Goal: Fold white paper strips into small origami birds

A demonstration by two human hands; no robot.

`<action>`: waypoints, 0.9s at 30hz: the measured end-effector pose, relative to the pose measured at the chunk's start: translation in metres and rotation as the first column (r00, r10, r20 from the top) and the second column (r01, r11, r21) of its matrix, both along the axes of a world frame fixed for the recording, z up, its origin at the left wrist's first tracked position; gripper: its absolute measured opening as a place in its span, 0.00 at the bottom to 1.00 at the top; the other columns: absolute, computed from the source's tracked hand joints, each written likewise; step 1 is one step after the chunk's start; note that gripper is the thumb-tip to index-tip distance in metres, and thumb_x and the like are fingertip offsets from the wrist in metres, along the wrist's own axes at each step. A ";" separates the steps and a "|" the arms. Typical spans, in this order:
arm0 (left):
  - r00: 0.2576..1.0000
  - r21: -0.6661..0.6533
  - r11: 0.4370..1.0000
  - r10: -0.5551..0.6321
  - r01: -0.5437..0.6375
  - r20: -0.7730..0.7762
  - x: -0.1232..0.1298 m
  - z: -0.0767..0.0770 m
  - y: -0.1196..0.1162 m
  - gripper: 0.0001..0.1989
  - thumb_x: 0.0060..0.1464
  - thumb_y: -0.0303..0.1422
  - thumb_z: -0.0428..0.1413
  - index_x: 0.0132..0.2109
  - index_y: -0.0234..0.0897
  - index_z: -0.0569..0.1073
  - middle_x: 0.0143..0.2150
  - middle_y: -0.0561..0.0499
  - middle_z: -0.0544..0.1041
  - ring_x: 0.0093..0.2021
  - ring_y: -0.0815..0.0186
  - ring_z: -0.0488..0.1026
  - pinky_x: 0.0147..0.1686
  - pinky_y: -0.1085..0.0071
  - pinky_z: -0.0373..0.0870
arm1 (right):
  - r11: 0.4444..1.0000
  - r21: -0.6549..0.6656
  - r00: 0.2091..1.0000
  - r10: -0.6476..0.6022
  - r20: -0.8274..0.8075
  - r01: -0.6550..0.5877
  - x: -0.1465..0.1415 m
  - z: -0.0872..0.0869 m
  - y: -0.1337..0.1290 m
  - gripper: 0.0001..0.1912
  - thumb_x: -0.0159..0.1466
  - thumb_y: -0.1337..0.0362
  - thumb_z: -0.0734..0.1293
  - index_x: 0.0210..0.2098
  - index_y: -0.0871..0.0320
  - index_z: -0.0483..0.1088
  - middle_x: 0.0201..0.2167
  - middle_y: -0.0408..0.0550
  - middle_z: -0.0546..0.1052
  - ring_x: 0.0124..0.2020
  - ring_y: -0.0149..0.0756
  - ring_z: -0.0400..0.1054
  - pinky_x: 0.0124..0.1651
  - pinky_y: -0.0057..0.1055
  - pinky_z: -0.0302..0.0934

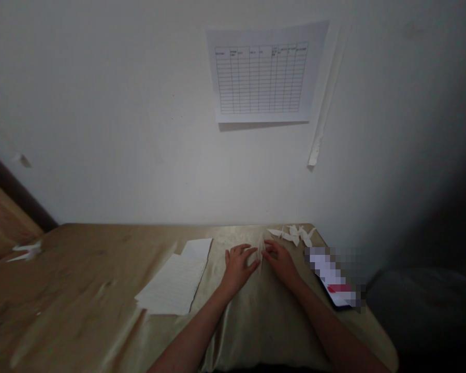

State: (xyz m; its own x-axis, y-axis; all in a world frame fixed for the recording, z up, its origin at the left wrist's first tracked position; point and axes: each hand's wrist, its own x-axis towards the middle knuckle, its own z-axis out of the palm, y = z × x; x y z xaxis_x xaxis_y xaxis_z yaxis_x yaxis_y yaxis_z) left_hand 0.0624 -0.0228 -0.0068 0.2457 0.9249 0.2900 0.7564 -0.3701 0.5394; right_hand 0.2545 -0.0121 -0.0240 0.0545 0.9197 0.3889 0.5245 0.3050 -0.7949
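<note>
A narrow piece of folded white paper (pixel 260 255) stands upright between my two hands, above the cloth-covered table. My left hand (pixel 237 267) pinches its left side with thumb and forefinger, the other fingers loosely curled. From the other side my right hand (pixel 281 261) grips the same paper between thumb and fingertips. Just beyond the right hand lie several small folded paper pieces (pixel 294 234) in a loose group. To the left of my left hand rests a stack of lined paper sheets (pixel 174 282), slightly fanned out.
A phone-like device (pixel 336 287) with a lit, partly blurred screen lies at the table's right edge. Paper scraps (pixel 27 252) sit at the far left of the tablecloth (pixel 85 290). A printed table sheet (pixel 262 77) hangs on the wall behind.
</note>
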 end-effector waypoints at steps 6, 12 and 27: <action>0.999 0.012 0.999 0.036 -0.037 0.021 0.003 0.000 0.002 0.18 0.62 0.39 0.65 0.59 0.51 0.81 0.63 0.46 0.78 0.66 0.50 0.70 0.71 0.38 0.54 | 0.998 -0.047 0.999 0.039 -0.009 -0.040 0.002 0.000 0.001 0.18 0.64 0.54 0.69 0.50 0.52 0.79 0.41 0.50 0.86 0.47 0.50 0.80 0.63 0.54 0.64; 0.997 0.013 0.997 0.073 -0.073 0.035 0.002 0.000 0.004 0.17 0.62 0.39 0.66 0.58 0.51 0.81 0.61 0.47 0.79 0.65 0.51 0.71 0.71 0.40 0.56 | 0.998 -0.058 1.000 0.015 0.024 -0.014 0.000 0.001 -0.001 0.16 0.64 0.56 0.70 0.50 0.52 0.80 0.41 0.49 0.86 0.50 0.50 0.78 0.67 0.55 0.59; 0.999 -0.033 0.999 0.039 -0.039 0.023 -0.009 -0.001 0.007 0.20 0.62 0.32 0.64 0.60 0.54 0.80 0.64 0.49 0.78 0.67 0.52 0.70 0.70 0.44 0.59 | 1.000 -0.016 0.983 -0.002 0.182 0.005 0.010 0.003 -0.005 0.21 0.64 0.64 0.65 0.54 0.54 0.78 0.47 0.51 0.84 0.54 0.49 0.76 0.67 0.53 0.59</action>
State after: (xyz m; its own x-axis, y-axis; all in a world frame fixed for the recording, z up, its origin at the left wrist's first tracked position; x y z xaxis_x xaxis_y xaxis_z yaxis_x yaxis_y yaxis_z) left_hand 0.0531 -0.0159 -0.0074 0.2026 0.9428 0.2647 0.7566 -0.3223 0.5690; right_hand 0.2641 -0.0168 -0.0212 -0.0127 0.9258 0.3778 0.6619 0.2910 -0.6908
